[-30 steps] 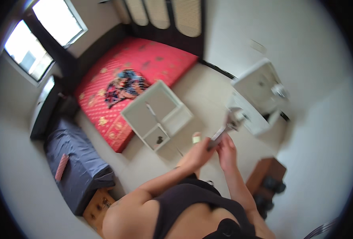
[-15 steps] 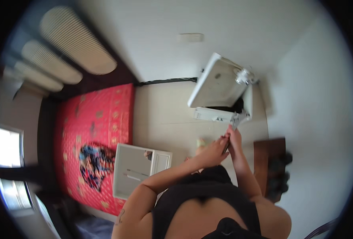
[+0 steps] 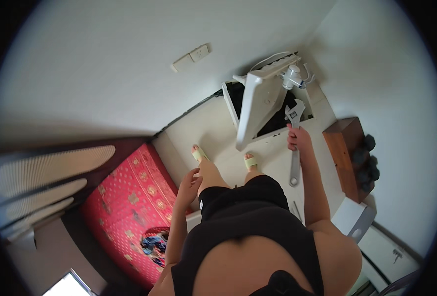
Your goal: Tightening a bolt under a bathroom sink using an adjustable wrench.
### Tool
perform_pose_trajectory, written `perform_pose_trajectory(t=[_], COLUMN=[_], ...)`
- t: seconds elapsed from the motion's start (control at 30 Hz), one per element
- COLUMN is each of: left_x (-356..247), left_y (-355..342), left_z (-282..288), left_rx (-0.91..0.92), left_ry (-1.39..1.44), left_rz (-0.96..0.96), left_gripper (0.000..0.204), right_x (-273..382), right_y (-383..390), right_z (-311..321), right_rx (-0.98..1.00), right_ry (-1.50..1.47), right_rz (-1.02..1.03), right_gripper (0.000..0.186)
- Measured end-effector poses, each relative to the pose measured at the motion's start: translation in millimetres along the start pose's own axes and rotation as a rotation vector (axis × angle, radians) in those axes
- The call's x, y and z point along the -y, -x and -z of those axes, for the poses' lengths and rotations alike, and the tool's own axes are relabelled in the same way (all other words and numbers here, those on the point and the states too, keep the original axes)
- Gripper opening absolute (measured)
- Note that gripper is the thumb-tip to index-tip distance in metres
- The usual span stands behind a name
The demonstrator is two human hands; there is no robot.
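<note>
My right hand (image 3: pixel 298 140) is closed around the handle of a large silver adjustable wrench (image 3: pixel 295 112), its head pointing away from me. Beyond the wrench head, a white sink basin (image 3: pixel 250 111) with a white-and-chrome tap (image 3: pixel 292 77) sits askew on an open white cabinet (image 3: pixel 230 102) against the wall; the cabinet's inside looks dark. My left hand (image 3: pixel 191 182) hangs empty beside my left thigh, its fingers loosely bent and apart. My feet in pale green slippers are on the tiled floor (image 3: pixel 181 139), short of the cabinet.
A red bed (image 3: pixel 134 197) with patterned cloth (image 3: pixel 151 245) is at lower left, by a dark panelled wardrobe (image 3: pixel 51 163). On the right, a wooden box (image 3: pixel 342 158) stands beside dark dumbbells (image 3: pixel 368 165). A wall socket (image 3: pixel 198 53) is above the cabinet; white furniture (image 3: pixel 385 251) shows at lower right.
My left hand has let go of the wrench and dropped left, leaving it in my right hand alone. The view has turned toward the sink and wall, swinging the bed to lower left.
</note>
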State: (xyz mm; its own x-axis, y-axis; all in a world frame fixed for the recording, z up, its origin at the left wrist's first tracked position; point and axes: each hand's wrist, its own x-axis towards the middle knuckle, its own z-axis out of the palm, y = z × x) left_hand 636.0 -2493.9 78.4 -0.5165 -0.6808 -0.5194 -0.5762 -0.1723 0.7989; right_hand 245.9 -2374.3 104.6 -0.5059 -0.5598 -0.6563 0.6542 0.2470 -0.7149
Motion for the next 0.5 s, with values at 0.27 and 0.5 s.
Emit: perform_pose_trajectory(t=[0.27,0.5], left_x=[-28.7,-178.0], left_y=[-210.3,-331.9], left_z=[126.1,42.9], left_rx=[0.506,0.649], left_ry=[-0.259,-0.247], left_rz=[-0.039,-0.654], left_gripper=[0.035,0.041], right_x=[-14.3,-63.3], right_y=[7.4,-50.0], right_z=[-162.9,-226.7], right_rx=[-0.145,-0.2], right_ry=[0.079,-0.033], right_rz=[-0.152,-0.329], right_gripper=[0.037,0.034])
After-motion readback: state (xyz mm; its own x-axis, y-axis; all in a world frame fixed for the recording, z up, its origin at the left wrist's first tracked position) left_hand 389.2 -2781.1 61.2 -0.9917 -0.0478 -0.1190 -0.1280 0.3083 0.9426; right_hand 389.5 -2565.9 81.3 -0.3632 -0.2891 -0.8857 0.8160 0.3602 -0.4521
